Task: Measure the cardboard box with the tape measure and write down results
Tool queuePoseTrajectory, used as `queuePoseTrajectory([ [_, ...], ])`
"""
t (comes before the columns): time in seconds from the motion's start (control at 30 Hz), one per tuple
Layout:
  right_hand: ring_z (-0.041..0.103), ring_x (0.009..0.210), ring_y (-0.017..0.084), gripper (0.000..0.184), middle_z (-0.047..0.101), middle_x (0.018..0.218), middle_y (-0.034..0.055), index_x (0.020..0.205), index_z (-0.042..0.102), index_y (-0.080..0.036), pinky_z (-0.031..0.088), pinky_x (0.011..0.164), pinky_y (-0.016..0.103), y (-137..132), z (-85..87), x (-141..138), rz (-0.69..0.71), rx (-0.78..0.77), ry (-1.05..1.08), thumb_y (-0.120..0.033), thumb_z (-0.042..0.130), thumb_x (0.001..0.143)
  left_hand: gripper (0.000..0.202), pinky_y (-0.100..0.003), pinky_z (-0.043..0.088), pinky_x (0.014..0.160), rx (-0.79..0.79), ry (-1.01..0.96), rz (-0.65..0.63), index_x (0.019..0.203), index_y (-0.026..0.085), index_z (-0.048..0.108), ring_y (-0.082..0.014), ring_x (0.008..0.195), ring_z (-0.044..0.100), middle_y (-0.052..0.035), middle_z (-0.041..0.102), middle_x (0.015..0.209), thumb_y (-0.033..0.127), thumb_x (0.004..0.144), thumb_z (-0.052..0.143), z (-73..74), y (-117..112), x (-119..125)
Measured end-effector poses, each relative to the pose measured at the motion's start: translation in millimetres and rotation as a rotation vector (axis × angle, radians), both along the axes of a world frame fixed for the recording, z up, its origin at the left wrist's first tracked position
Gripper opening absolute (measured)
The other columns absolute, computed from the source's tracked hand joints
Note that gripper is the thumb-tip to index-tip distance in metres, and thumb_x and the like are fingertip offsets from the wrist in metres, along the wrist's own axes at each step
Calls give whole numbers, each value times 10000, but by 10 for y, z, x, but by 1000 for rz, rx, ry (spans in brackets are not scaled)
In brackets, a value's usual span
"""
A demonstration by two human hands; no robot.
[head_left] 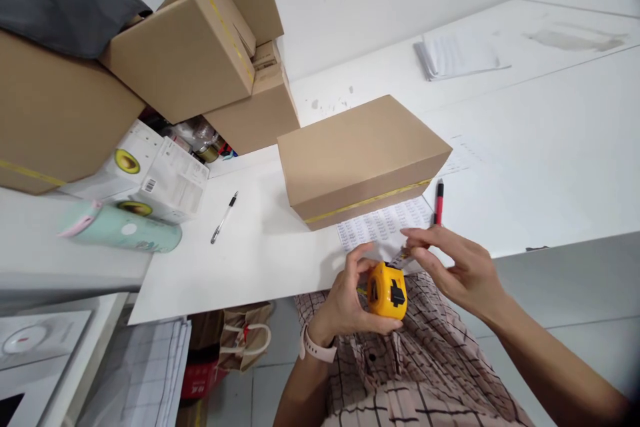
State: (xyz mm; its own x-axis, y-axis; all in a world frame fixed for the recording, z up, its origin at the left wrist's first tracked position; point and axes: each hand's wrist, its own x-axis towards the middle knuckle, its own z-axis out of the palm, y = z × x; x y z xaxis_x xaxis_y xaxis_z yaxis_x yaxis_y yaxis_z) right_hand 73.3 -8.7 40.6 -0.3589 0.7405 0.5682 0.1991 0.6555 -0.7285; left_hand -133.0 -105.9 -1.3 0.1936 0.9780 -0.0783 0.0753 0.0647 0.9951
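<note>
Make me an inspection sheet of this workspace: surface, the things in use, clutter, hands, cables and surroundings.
Surface: white table, with grey marks toward its far side; a closed cardboard box rests on it.
Things in use: yellow tape measure with a short length of blade out.
Clutter: printed sheet partly hidden by the box, red-and-black pen, clear pen, stacked papers.
Hands: left hand grips the tape measure; right hand has its fingertips at the blade, grip unclear.
Cables: nothing seen.
Surroundings: stacked boxes, white cartons and mint bottle at picture left; paper bag below table level.
</note>
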Motion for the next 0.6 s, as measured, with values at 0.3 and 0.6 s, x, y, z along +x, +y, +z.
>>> queuePoseTrajectory([
  [0.3,651,749,299,585,703,791,88,1296,622,-179,455,613,385,726,-491,269,-709,-235,-584,-624,534,928,975,-490,510,1053,225,62,161,1471,292,349,-296,1212,624,-115,610,1333,391,683,916,333,-20,-78],
  [0.6,664,663,295,443,768,1029,184,1258,670,-167,446,552,378,867,-516,334,-516,-194,-746,-352,420,943,728,-468,515,1077,940,734,637,1476,276,378,-295,1306,577,-121,513,1466,308,856,758,1220,852,-655],
])
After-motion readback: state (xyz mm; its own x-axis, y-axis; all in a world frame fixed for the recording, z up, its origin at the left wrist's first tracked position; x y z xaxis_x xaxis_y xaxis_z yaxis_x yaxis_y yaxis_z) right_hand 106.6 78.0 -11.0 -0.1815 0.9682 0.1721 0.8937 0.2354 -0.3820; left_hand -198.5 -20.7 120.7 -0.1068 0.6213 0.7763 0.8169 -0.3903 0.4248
